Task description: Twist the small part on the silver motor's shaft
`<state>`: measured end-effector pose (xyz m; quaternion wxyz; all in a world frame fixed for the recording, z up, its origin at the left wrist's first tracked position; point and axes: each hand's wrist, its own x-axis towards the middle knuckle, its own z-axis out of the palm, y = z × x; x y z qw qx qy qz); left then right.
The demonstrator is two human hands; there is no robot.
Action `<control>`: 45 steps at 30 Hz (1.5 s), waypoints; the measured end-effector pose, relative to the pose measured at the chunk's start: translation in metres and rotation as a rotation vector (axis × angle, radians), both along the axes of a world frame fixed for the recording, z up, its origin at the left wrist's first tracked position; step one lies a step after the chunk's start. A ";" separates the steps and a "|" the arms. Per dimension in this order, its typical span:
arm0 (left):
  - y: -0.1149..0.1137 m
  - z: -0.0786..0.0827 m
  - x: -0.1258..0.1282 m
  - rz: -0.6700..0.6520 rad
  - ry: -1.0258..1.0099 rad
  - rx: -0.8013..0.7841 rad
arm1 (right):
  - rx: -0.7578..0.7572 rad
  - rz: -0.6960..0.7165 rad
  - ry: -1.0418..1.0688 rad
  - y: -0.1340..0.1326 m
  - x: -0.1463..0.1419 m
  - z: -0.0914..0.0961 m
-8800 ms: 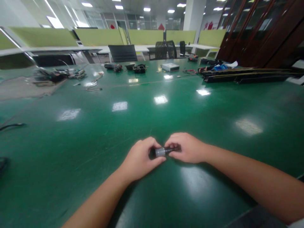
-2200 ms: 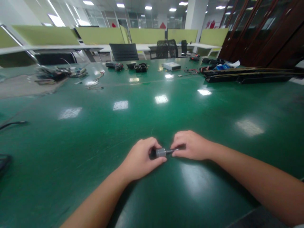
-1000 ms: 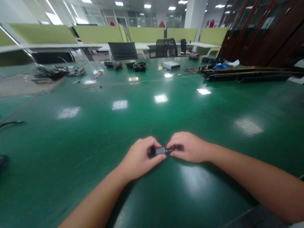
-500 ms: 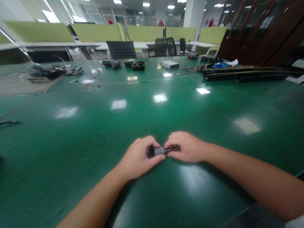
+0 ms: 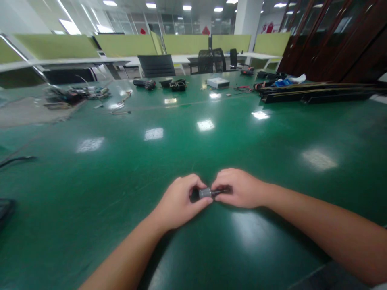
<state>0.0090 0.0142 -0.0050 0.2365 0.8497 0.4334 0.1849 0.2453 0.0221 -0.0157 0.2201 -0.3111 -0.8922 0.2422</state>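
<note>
A small cylinder [image 5: 204,193], dark on its left and grey in the middle, is held at the near part of the green table [image 5: 187,157]. It is clasped firmly by the curved thumb and fingers of the left hand [image 5: 178,203]. The thin dark rod [image 5: 215,192] at its right end is pinched by the right hand [image 5: 238,188]. A white box [image 5: 218,83] is seen well beyond.

We cannot see all of the cylinder [image 5: 205,193]: the left hand's grip [image 5: 179,201] partly hides its left end, the right hand's grip [image 5: 240,188] its shaft [image 5: 215,193]. Our view's left edge cuts off a cable [image 5: 18,159] and an object [image 5: 5,210] we cannot identify. The far-left pile [image 5: 74,95] is blurred.
</note>
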 end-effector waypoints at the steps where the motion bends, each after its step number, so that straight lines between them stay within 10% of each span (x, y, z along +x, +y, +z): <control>1: 0.000 0.000 0.000 -0.004 -0.004 0.003 | 0.000 0.002 0.005 0.000 0.000 0.000; 45: -0.001 0.003 -0.001 0.015 0.021 -0.015 | -0.116 -0.037 -0.165 0.011 0.041 0.021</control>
